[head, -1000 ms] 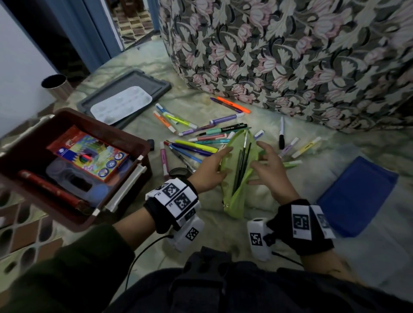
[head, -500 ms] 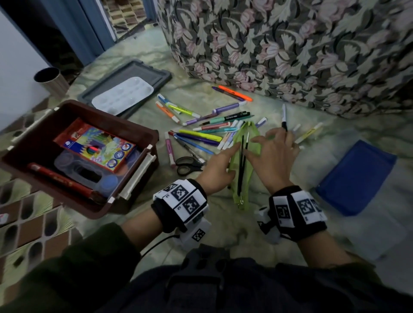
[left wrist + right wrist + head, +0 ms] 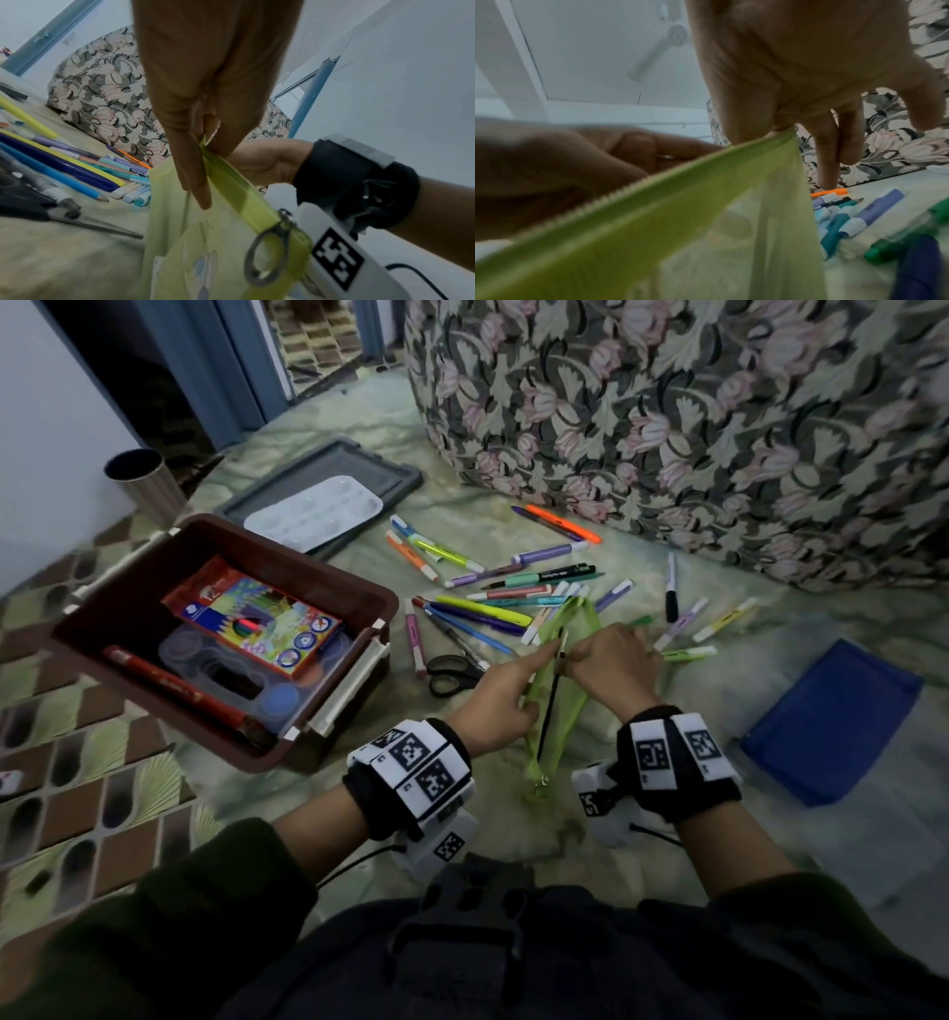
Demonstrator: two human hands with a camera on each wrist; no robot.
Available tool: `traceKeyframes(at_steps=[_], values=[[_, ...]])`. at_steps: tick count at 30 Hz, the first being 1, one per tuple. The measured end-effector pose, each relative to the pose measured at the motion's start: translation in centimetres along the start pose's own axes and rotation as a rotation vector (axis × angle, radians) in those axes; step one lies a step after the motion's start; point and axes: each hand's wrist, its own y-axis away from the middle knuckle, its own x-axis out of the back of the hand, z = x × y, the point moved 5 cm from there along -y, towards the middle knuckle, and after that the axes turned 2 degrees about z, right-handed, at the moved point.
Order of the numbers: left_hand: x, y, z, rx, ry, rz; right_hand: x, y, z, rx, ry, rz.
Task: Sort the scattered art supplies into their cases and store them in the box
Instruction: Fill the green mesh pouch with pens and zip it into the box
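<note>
— How far along is the sorting?

— Early to middle, I'd judge. The brown box (image 3: 226, 629) at the left of the head view already holds a pack of coloured pencils (image 3: 257, 618), a clear paint container (image 3: 231, 670) and a red tube-like item (image 3: 174, 683).

— And the cases?

— The green pouch (image 3: 557, 706) sits at centre frame with its zipper undone; a few thin paintbrushes (image 3: 552, 695) lie inside it. The left hand (image 3: 495, 698) pinches one edge of the opening between thumb and fingers (image 3: 195, 182), and the right hand (image 3: 608, 667) pinches the other edge, its remaining fingers (image 3: 834, 142) hanging loose. The zipper pull (image 3: 267, 251) hangs at the near end, so the pouch is not closed.

— What is left?

— Most of it. A spread of pens and markers (image 3: 513, 603) lies on the floor above the hands, scissors (image 3: 454, 675) just left of the pouch, more markers (image 3: 688, 621) toward the right. A blue case (image 3: 832, 721) at the right edge lies shut; I cannot tell what is in it. A white palette (image 3: 313, 513) rests on a grey lid (image 3: 359, 464) at upper centre-left. Neither pouch nor case is in the box.
</note>
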Motion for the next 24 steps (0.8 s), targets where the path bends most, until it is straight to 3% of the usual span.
traceKeyframes(at_steps=[5,12,15,20,24], values=[[1.3,1.3,-1.3,0.110,0.004,0.069,-1.9,-0.4,-1.7,0.110,0.009,-0.057],[5.3,5.6,-3.8,0.284,-0.025,0.341,-0.8,0.3,-6.8,0.655,-0.501,-0.140],[5.9,7.5,-4.7,0.349,-0.077,0.372,-0.7,-1.0,-9.1,0.767,-0.611,-0.240],[6.1,9.8,-5.7,0.381,-0.231,0.476,-5.1,-5.9,-13.2,0.802,-0.406,-0.365],[5.9,9.8,-6.1,0.378,-0.277,0.534,-9.4,-8.2,-16.8,1.007,-0.134,-0.379]])
